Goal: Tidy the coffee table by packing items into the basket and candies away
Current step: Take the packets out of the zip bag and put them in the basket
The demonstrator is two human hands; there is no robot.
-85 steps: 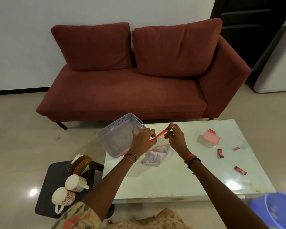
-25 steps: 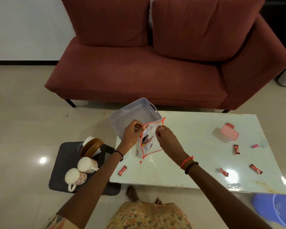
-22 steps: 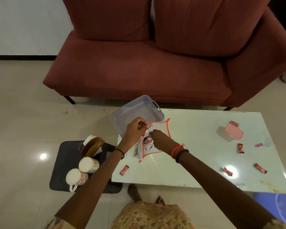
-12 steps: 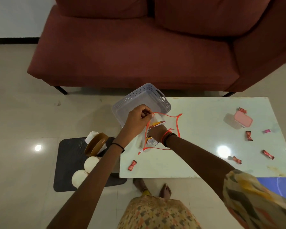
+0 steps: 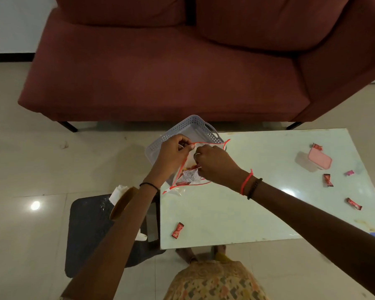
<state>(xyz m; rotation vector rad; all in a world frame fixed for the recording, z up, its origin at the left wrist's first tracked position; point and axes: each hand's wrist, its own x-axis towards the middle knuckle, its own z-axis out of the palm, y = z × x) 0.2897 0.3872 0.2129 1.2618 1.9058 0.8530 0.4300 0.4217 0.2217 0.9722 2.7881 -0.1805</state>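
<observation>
A clear zip bag (image 5: pixel 189 177) with a red rim lies open at the white coffee table's (image 5: pixel 247 213) far left corner, with several candies inside. My left hand (image 5: pixel 173 153) pinches the bag's red rim. My right hand (image 5: pixel 214 164) is curled over the bag's mouth, its fingertips among the wrappers. A grey perforated basket (image 5: pixel 198 128) sits just behind the bag, overhanging the table edge. Loose red candies lie on the table: one near the front left (image 5: pixel 177 230), others at the right (image 5: pixel 327 180) (image 5: pixel 354 203) (image 5: pixel 317 146), plus a pink one (image 5: pixel 349 172).
A pink-lidded box (image 5: pixel 319 161) stands at the table's far right. A dark low stool (image 5: pixel 89 226) to the left of the table holds a brown holder with tissues (image 5: pixel 121 200). A red sofa (image 5: pixel 171 72) runs behind the table. My bare feet (image 5: pixel 188 254) show under the front edge.
My right hand has drawn back up from deep inside the bag to its mouth. My left hand keeps hold of the rim. The camera has tilted further down.
</observation>
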